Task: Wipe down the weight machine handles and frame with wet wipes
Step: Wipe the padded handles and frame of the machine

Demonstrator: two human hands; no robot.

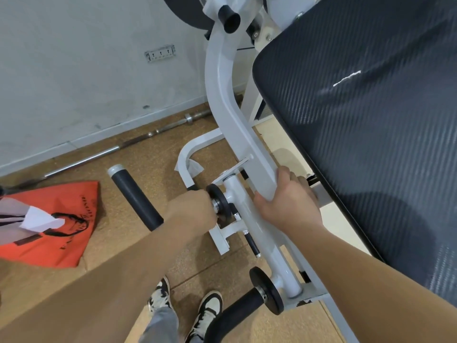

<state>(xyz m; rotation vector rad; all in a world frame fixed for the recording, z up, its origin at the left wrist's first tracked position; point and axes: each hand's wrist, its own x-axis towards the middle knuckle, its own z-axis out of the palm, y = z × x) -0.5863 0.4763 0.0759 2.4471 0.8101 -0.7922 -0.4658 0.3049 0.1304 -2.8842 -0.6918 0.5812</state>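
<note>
The white frame arm of the weight machine curves down the middle of the view. My right hand grips its lower end, fingers wrapped round the far side. My left hand is curled round a handle right beside a small black disc on the frame's pivot. A white wet wipe hangs draped over the curved white handle bar beyond my left hand. A black foam grip sticks out to the left.
A large black padded seat fills the right side. An orange bag with white paper lies on the cork floor at left. A barbell lies along the grey wall. My shoes stand below, near a black roller.
</note>
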